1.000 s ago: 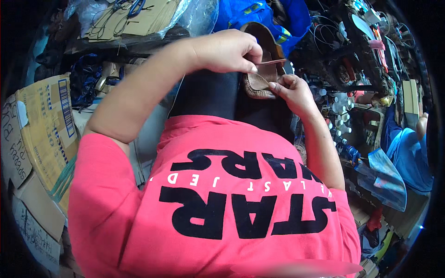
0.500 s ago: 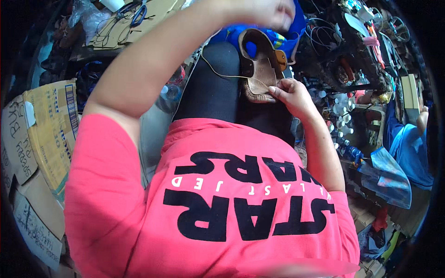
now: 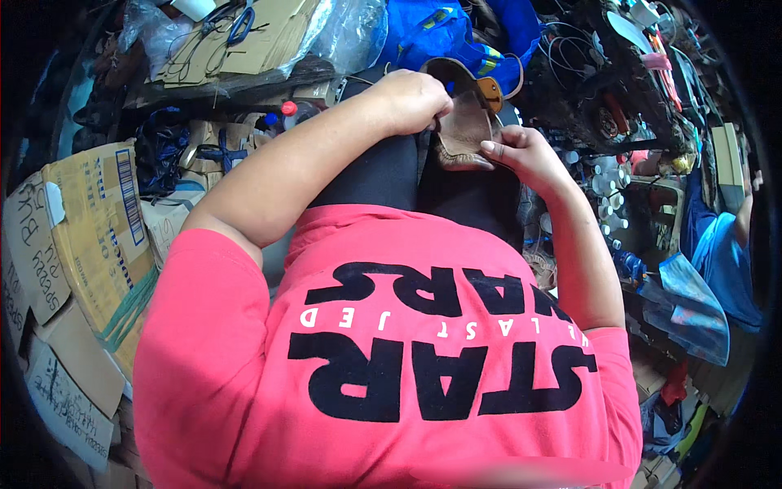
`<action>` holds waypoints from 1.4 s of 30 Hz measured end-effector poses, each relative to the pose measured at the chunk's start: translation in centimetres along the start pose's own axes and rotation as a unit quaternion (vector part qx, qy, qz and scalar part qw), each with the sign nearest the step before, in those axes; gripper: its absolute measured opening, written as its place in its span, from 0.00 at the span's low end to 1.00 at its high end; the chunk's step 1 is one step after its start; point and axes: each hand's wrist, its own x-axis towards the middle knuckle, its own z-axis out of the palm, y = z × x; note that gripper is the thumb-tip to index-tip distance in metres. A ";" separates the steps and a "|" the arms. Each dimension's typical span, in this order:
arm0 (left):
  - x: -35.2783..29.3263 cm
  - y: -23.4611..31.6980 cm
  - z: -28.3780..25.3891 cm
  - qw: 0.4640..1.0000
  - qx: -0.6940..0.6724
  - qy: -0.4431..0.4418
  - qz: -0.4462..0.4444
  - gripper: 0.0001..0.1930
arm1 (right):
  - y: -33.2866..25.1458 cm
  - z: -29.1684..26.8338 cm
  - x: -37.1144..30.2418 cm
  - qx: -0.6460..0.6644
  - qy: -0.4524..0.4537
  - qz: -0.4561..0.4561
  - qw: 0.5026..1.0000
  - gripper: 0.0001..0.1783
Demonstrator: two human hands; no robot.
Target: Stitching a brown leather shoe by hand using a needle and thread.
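A brown leather shoe upper (image 3: 468,122), with a gathered, stitched toe end and a tan tab, rests across my dark-trousered thighs. My right hand (image 3: 521,155) pinches its near right edge between thumb and fingers. My left hand (image 3: 410,102) is closed at the upper's left side, its knuckles upward. Whatever lies in those curled fingers is hidden, and I cannot tell whether they grip the leather.
A blue bag (image 3: 432,33) lies beyond my knees. Flattened cardboard (image 3: 252,53) and clear plastic wrap (image 3: 350,33) are at the far left. Cardboard boxes (image 3: 90,212) stand at left. Small white-capped bottles (image 3: 604,183) and a dark machine (image 3: 627,106) are on the right.
My left hand has come down from above the upper to its left side. The pale thread that stretched across my thigh no longer shows there. My right hand keeps its pinch.
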 end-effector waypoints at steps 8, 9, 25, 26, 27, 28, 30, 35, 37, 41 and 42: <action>-1.5 3.7 -0.8 0.965 -0.255 0.032 0.047 0.15 | -2.2 1.8 -1.2 -0.370 0.158 -0.169 0.900 0.15; -1.5 3.8 -0.2 0.971 -0.224 0.053 0.066 0.15 | -2.7 2.1 -1.9 -0.446 0.193 -0.179 0.855 0.15; 3.3 0.9 3.1 0.934 -0.331 0.090 0.099 0.10 | -2.3 -0.5 -7.9 -0.185 0.046 -0.090 0.977 0.15; 3.1 0.8 2.8 0.927 -0.354 0.092 0.086 0.10 | -2.5 -0.9 -8.6 -0.079 0.071 -0.054 0.993 0.15; 2.6 0.6 2.6 0.887 -0.452 0.086 0.045 0.10 | -2.3 -1.4 -8.5 -0.128 0.078 -0.050 0.987 0.09; 1.9 0.6 1.8 0.836 -0.543 0.077 0.006 0.10 | -2.5 -1.1 -8.2 -0.127 0.080 -0.050 0.987 0.09; -0.5 -0.5 -0.8 0.850 -0.523 0.061 0.000 0.11 | -3.3 0.0 -7.3 -0.197 0.114 -0.146 0.963 0.06; -7.2 -4.3 -5.9 0.964 -0.239 -0.110 -0.044 0.10 | -4.3 0.1 -5.9 -0.282 0.106 -0.103 0.948 0.12; -6.9 -3.6 -5.7 0.973 -0.164 0.122 -0.105 0.09 | -4.4 0.2 -5.4 -0.308 0.107 -0.098 0.940 0.13; -2.3 -0.8 -2.2 0.951 -0.244 0.161 0.097 0.09 | -5.5 0.8 -4.8 -0.359 0.090 -0.082 0.926 0.12; -0.9 -0.3 -1.1 0.955 -0.237 0.146 0.105 0.09 | -5.6 0.9 -4.8 -0.376 0.093 -0.086 0.918 0.12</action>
